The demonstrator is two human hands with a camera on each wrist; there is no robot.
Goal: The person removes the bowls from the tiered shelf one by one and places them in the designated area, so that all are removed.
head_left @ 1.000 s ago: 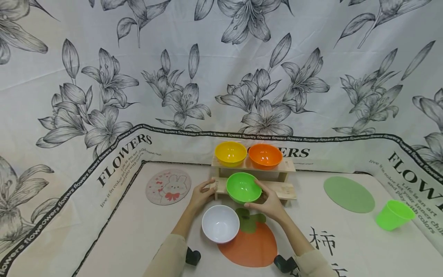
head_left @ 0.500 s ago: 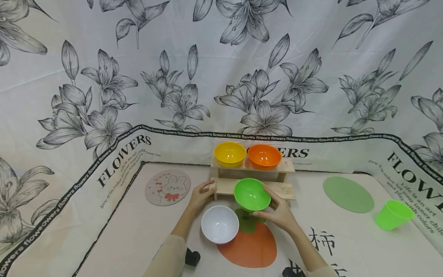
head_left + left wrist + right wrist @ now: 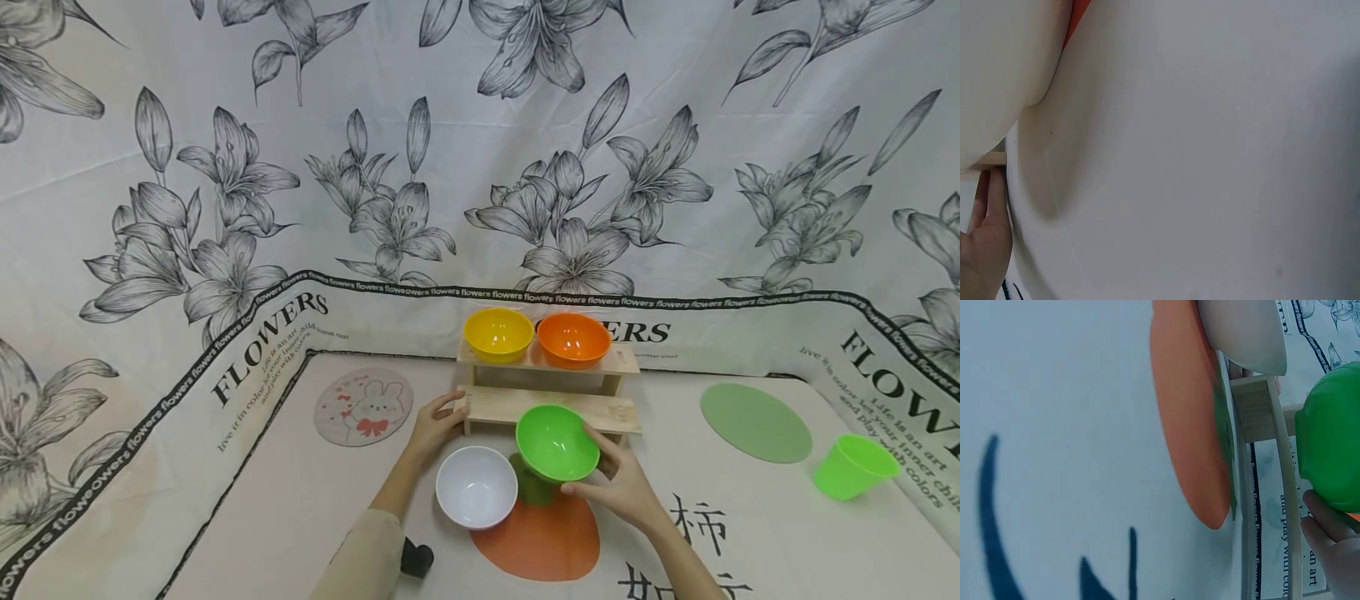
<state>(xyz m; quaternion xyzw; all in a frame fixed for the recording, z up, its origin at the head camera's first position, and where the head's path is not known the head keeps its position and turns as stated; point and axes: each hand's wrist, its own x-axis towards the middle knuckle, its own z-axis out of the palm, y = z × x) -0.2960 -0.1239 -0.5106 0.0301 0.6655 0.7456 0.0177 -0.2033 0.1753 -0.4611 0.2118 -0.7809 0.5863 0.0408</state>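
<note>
My right hand [image 3: 618, 479] pinches a green bowl [image 3: 557, 443] by its right side, thumb low and fingers at the rim. The bowl is raised in front of a two-step wooden stand [image 3: 555, 408], and its underside [image 3: 1335, 437] shows in the right wrist view. At the left end of the lower step, my left hand [image 3: 437, 427] holds the stand's edge; its fingers [image 3: 996, 194] meet the wood in the left wrist view. A white bowl [image 3: 477, 487] sits on the table between my forearms, left of the green bowl.
A yellow bowl [image 3: 498, 335] and an orange bowl [image 3: 573, 340] stand on the upper step. To the right are a green round mat [image 3: 756, 422] and a green cup [image 3: 855, 468]. A rabbit-print mat [image 3: 363, 407] lies left. Flower-print cloth [image 3: 390, 208] hangs behind.
My right hand has brought the green bowl from over the lower step toward me and to the right. The left hand stays at the stand, and the white bowl has not moved.
</note>
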